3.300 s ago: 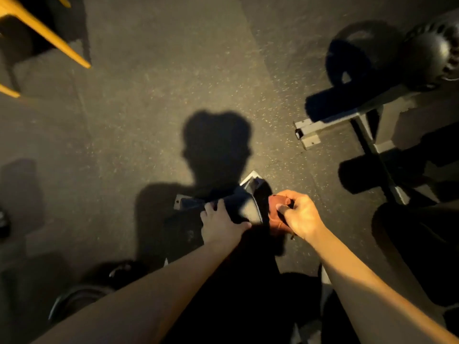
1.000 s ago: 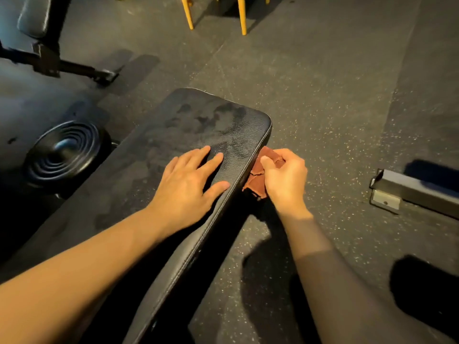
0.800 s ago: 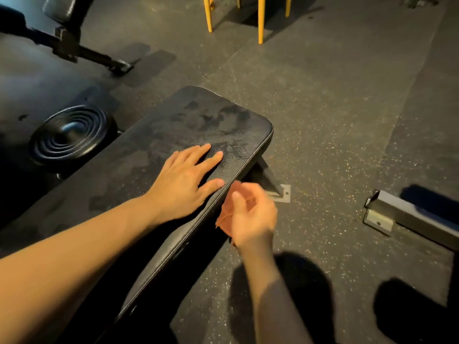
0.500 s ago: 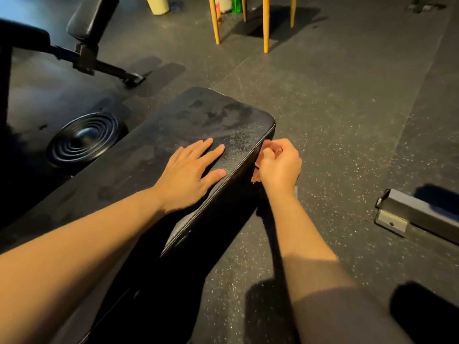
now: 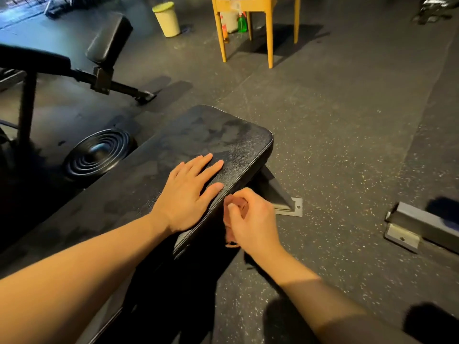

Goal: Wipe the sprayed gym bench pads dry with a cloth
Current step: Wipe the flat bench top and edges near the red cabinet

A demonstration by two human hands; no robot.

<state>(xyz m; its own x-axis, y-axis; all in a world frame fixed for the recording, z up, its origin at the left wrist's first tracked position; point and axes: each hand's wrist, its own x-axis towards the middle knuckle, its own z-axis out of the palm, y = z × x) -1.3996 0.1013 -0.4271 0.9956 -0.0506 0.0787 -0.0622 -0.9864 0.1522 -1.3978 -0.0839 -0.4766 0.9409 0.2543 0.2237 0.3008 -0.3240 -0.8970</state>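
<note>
- Head view, bench: long black textured vinyl bench pad runs from lower left toward centre, its top mottled with dull patches.
- Left hand: palm flat on the pad top near the right edge, fingers straight, gripping nothing.
- Right hand: fingers curled around a crumpled reddish-brown cloth, which it holds against the pad's right side edge (just below the left thumb).
- Surroundings: grey metal foot plate on the speckled rubber floor, beside the right hand; black ridged weight plate left of the bench; yellow wooden chair and pale yellow bin beyond.
</note>
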